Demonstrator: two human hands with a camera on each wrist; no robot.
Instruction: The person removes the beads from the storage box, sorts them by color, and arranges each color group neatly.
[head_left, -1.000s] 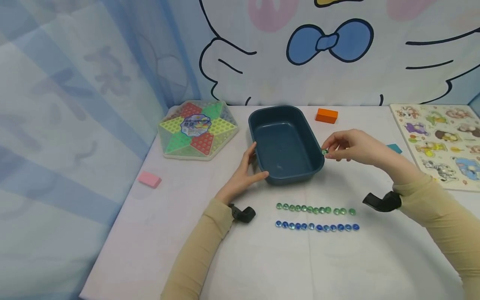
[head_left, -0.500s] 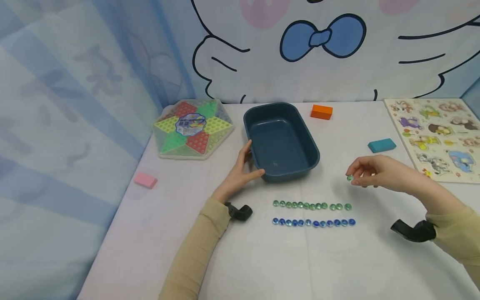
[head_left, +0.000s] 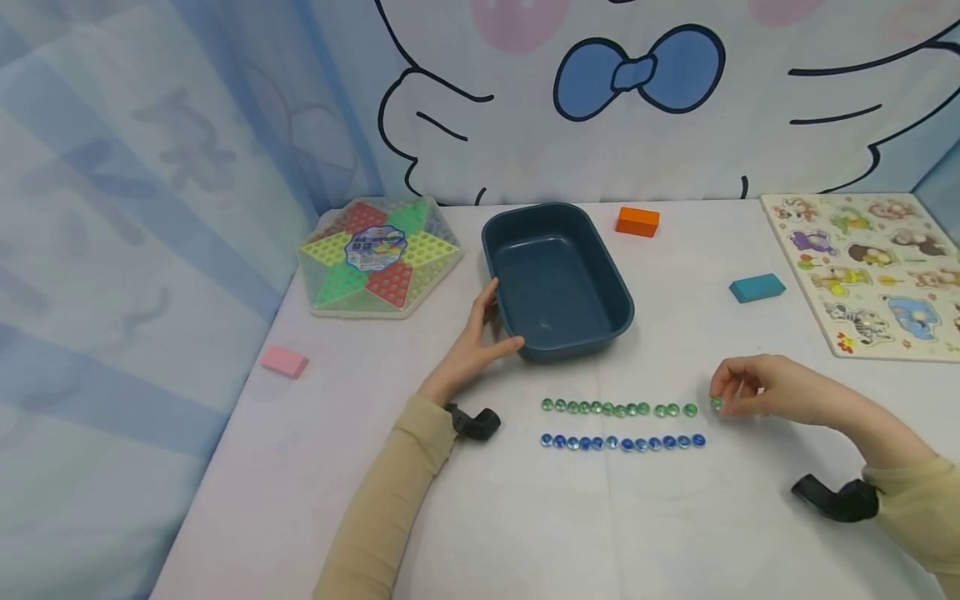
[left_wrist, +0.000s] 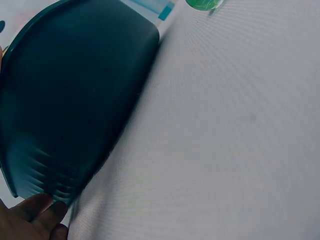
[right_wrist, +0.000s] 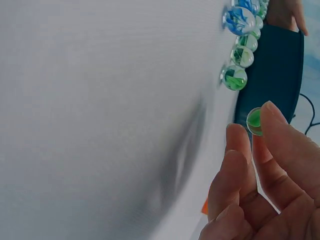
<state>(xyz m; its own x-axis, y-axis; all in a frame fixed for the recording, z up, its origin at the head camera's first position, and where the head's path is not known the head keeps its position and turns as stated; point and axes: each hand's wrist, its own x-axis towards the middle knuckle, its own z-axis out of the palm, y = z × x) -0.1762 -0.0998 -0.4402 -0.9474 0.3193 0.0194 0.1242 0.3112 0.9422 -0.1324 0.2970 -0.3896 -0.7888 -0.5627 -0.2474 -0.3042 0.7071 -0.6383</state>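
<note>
In the head view my right hand [head_left: 776, 390] pinches a green glass marble [head_left: 716, 404] between thumb and fingers. It is close to the right end of a row of green marbles [head_left: 596, 407]. Nearer to me runs a row of blue marbles [head_left: 597, 443], roughly parallel. The right wrist view shows the held marble [right_wrist: 254, 121] at the fingertips, with the row's end beyond. My left hand [head_left: 467, 354] holds the near left corner of a dark blue plastic tub [head_left: 555, 292], thumb on the near side, fingers along the left wall. No marbles show inside the tub.
A hexagonal Chinese checkers set [head_left: 381, 258] stands back left, a pink block [head_left: 284, 362] in front of it. Right of the tub lie an orange block [head_left: 637, 222] and a teal block [head_left: 757, 287]. An animal puzzle board [head_left: 862, 275] lies far right. A printed curtain [head_left: 480, 167] hangs behind.
My right hand has carried the green marble from beside the tub's right wall rightward and toward me, to the green row's end. The left hand stays at the tub. The view has shifted slightly.
</note>
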